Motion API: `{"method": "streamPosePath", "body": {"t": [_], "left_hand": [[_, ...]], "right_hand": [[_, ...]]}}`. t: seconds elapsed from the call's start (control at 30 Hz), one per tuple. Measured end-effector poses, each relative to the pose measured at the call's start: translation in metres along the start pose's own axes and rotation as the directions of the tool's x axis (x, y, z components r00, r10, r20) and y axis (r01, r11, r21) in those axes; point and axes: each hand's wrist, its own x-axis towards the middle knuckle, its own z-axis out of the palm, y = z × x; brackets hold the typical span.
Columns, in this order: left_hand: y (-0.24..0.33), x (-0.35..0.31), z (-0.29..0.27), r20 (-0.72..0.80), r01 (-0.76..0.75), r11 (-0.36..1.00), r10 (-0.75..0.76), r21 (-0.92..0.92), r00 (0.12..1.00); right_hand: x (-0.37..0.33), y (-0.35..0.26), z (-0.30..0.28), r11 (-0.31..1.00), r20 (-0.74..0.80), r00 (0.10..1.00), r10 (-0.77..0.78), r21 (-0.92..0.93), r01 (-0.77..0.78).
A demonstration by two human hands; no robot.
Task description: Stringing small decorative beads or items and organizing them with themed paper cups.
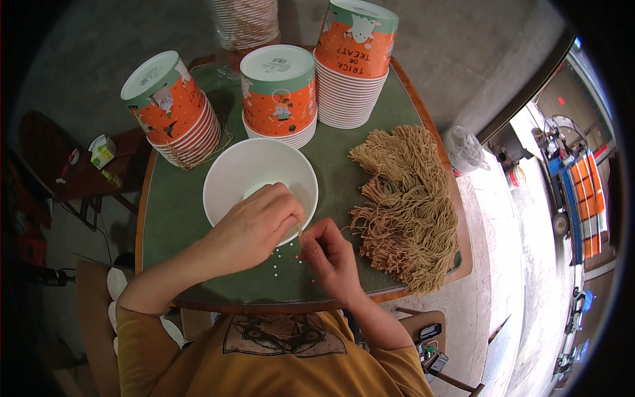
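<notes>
A white paper bucket (pixel 223 177) stands in the middle of the table with its mouth toward me. My left hand (pixel 261 215) reaches over its near rim, fingers pinched together. Just outside that rim, on the right, my right hand (pixel 329 255) is closed, with thumb and forefinger pressed together. A short bit of tan cord (pixel 301 231) shows between the two hands; its ends are hidden by my fingers. Small white and reddish dots lie on the green tabletop (pixel 178 245) below the bucket. A large heap of tan cords (pixel 410 205) lies to the right.
Upside-down stacks of orange and green paper buckets stand behind: a left stack (pixel 175 109), a middle stack (pixel 278 92) and a taller right stack (pixel 354 66). Behind them is a plastic-wrapped stack (pixel 245 26). A dark wooden stool (pixel 122 162) holds a small box at left.
</notes>
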Motion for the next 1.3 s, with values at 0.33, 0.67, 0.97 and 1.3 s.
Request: {"method": "streamPosePath", "body": {"t": [0.33,0.67,0.97,1.3], "left_hand": [[0.002,-0.001,0.002,-0.025,0.030,0.997,-0.032,-0.069,0.999],[-0.001,-0.002,0.008,-0.106,-0.173,0.931,0.217,0.321,0.970],[-0.026,-0.005,-0.003,0.038,-0.472,0.584,0.601,0.661,0.798],[-0.036,-0.085,0.036,-0.737,-0.150,0.960,0.278,0.237,0.615]], "right_hand": [[-0.004,0.007,0.004,0.998,-0.004,0.998,-0.058,-0.033,0.058],[-0.004,0.009,0.015,0.999,0.045,0.998,0.048,0.005,-0.048],[-0.003,0.026,0.043,0.906,0.037,0.993,0.109,0.408,-0.115],[-0.029,0.025,0.046,0.984,0.242,0.962,0.129,0.090,-0.155]]}}
